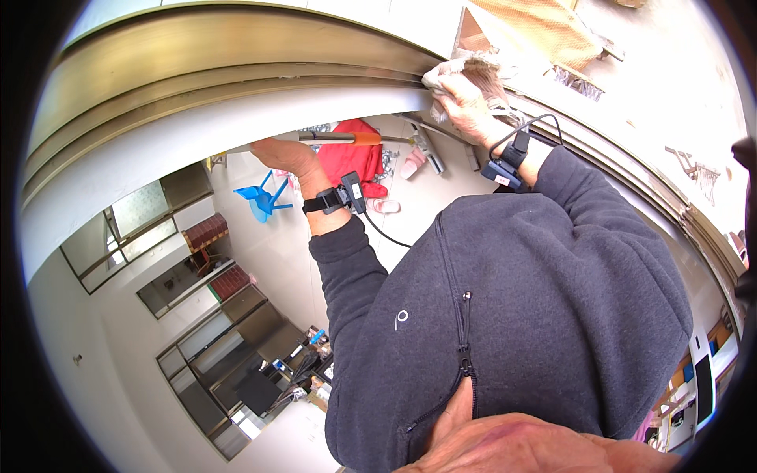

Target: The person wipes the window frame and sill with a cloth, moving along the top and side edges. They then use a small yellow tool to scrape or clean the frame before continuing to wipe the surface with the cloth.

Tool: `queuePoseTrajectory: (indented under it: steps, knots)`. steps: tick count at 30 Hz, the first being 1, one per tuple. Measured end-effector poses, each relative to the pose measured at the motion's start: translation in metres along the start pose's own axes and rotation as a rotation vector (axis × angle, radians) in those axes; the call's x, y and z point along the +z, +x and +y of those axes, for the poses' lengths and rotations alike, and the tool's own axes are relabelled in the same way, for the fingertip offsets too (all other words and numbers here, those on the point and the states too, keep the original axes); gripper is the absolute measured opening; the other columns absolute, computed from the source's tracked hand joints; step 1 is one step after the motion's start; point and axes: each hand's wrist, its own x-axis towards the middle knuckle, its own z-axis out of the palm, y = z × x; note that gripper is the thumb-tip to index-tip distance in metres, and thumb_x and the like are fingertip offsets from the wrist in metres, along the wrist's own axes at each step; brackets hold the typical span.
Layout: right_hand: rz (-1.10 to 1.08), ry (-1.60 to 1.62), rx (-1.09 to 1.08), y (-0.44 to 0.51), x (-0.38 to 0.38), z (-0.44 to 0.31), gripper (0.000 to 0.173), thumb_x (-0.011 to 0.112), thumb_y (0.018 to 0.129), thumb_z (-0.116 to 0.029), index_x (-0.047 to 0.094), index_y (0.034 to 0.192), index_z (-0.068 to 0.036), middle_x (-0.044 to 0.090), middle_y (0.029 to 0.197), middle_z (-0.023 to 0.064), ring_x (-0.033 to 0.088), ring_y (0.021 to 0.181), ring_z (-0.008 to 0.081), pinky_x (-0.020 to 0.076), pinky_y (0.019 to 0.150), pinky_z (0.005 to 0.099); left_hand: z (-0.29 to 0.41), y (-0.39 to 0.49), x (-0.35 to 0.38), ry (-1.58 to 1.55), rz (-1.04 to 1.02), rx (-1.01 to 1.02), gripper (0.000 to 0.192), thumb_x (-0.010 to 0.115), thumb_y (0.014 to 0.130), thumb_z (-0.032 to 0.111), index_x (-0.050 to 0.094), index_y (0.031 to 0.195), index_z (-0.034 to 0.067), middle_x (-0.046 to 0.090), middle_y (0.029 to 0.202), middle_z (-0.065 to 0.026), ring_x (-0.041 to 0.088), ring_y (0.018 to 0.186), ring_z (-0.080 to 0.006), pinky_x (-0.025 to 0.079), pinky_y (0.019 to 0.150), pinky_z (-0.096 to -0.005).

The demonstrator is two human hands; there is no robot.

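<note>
My right hand [464, 103] is closed on a crumpled, dirty white cloth [440, 74]. It presses the cloth against the grooved metal frame [284, 77] where two runs of track meet at a corner. Lower and to the left, my left hand [287, 158] is at the upper end of a silver pole [322, 137] with an orange section. The hand seems to grip the pole from below, its fingers partly hidden by the pole and the white frame edge [331, 106]. The pole slants down to a flat head [427, 151] near the floor.
Beneath my arms lie a red cloth [352, 156] and pink slippers [413, 162]. A blue plastic stool [261, 198] stands on the tiles. Cluttered items [301, 366] line the room's far side. Outside the frame is a brown woven sheet [538, 29]. Both wrists carry strapped devices with cables.
</note>
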Motion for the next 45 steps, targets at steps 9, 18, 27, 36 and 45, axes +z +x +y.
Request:
queuePoseTrajectory:
  steps: [9, 18, 27, 36, 45]
  knots:
    - [0.021, -0.24, -0.208, 0.02, 0.0, -0.017, 0.016, 0.064, 0.081, 0.002, 0.061, 0.096, -0.003, 0.057, 0.093, 0.0155, 0.058, 0.093, 0.0364, 0.0498, 0.08, 0.0432, 0.008, 0.002, -0.003, -0.196, -0.024, -0.191, 0.035, 0.041, 0.104, 0.023, 0.062, 0.114, -0.003, 0.065, 0.109, -0.0196, 0.062, 0.099, -0.0362, 0.048, 0.086, -0.0424]
    - [-0.271, -0.523, -0.411, 0.038, -0.03, -0.038, 0.023, 0.058, 0.08, 0.002, 0.056, 0.103, -0.004, 0.052, 0.095, 0.0134, 0.058, 0.09, 0.0322, 0.0509, 0.078, 0.0389, 0.013, -0.001, 0.001, -0.621, 0.047, -0.341, 0.065, 0.037, 0.098, 0.056, 0.06, 0.08, -0.002, 0.061, 0.07, -0.0108, 0.058, 0.063, -0.0225, 0.044, 0.055, -0.0363]
    - [-0.22, -0.745, -0.332, 0.05, -0.028, -0.061, 0.026, 0.06, 0.077, 0.001, 0.054, 0.102, -0.004, 0.06, 0.095, 0.0129, 0.063, 0.088, 0.0298, 0.054, 0.074, 0.0374, 0.012, 0.0, 0.002, -0.859, -0.021, -0.404, 0.052, 0.039, 0.097, 0.047, 0.054, 0.089, -0.002, 0.062, 0.073, -0.0104, 0.056, 0.06, -0.0175, 0.045, 0.056, -0.0286]
    - [-0.054, -0.631, -0.461, 0.053, -0.03, -0.068, 0.024, 0.067, 0.078, -0.006, 0.058, 0.1, -0.006, 0.059, 0.094, 0.0108, 0.063, 0.088, 0.032, 0.0524, 0.073, 0.0389, 0.009, -0.002, 0.003, -0.878, -0.045, -0.386, 0.046, 0.038, 0.096, 0.04, 0.05, 0.093, -0.004, 0.062, 0.084, -0.0157, 0.059, 0.06, -0.0196, 0.049, 0.057, -0.031]
    - [-0.065, -0.659, -0.337, 0.042, -0.023, -0.056, 0.023, 0.074, 0.079, -0.009, 0.062, 0.099, -0.006, 0.06, 0.092, 0.0086, 0.062, 0.085, 0.0284, 0.05, 0.075, 0.0394, 0.008, -0.002, 0.003, -0.864, -0.043, -0.369, 0.047, 0.039, 0.097, 0.042, 0.047, 0.092, -0.004, 0.063, 0.086, -0.0172, 0.061, 0.06, -0.0212, 0.05, 0.055, -0.0315]
